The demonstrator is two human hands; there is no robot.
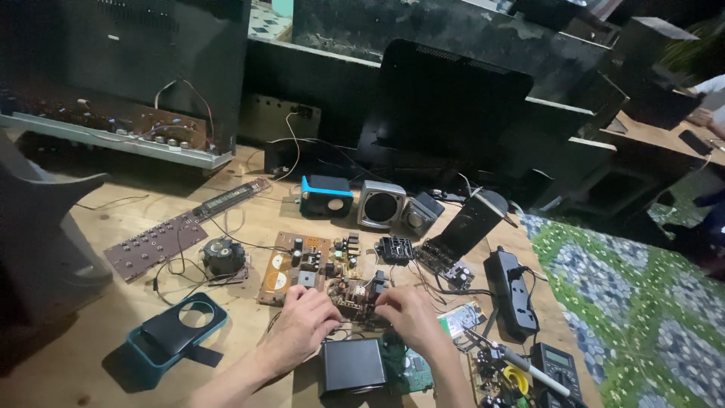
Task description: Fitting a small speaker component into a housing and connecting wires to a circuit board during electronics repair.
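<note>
Grasping a small circuit board (355, 296) from both sides, left hand (302, 326) and right hand (411, 316) fingers pinch it.

Both hands on a small circuit board (356, 296) near the desk's (91, 363) front edge: left hand (300, 326) at its left side, right hand (411, 316) at its right. Just before them, a black box (351, 366). Right of that, power strip (513, 291) and multimeter (557, 368). Toward the front left corner, a teal case (176, 332).
</note>
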